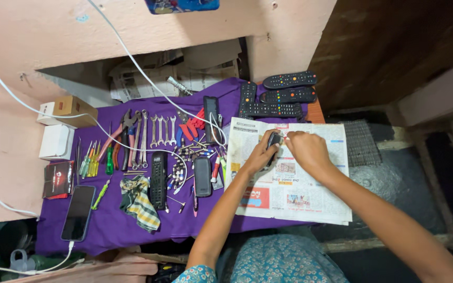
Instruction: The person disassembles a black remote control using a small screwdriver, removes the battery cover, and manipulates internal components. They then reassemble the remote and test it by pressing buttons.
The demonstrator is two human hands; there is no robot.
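My left hand (258, 155) grips a small dark object (273, 140), perhaps a car key fob or tiny remote, over a spread newspaper (294, 194). My right hand (306, 149) rests beside it with the fingers curled at the object's top right; how it holds the object is hidden. Both forearms reach in from the bottom of the head view.
A purple cloth (111, 225) carries wrenches (161, 130), pliers (127, 136), screwdrivers (90, 160), black remotes (158, 178), a checked rag (139, 202) and a charging phone (78, 212). Three more remotes (284, 94) lie behind the newspaper. Boxes (66, 111) stand at the left.
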